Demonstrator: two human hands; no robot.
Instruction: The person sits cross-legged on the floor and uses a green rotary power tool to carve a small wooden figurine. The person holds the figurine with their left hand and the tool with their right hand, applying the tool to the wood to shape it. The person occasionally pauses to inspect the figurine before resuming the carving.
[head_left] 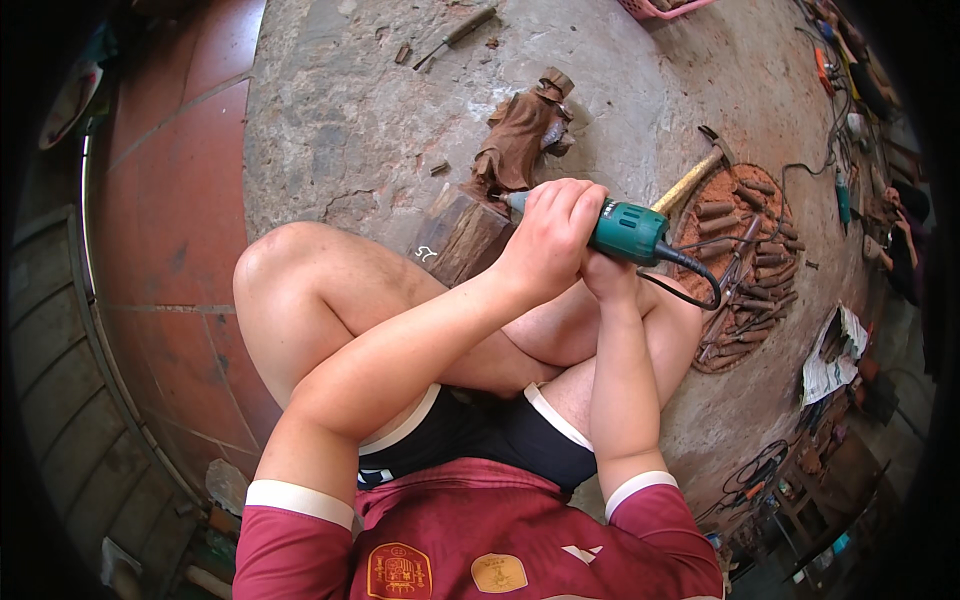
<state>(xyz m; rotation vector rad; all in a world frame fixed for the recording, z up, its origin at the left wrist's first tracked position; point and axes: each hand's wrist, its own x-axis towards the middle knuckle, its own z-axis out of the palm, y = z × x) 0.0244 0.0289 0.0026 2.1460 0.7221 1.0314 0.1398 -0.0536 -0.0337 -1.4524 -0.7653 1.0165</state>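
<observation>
Nearly crosswise, the green tool (pixel 627 229) points left, left grip (pixel 556 230) wrapped round it, right grip (pixel 606 273) unclear.

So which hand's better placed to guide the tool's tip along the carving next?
Probably your left hand: it wraps the front of the green power tool, nearer the tip and wooden carving. Your right hand sits farther back, partly hidden.
</observation>
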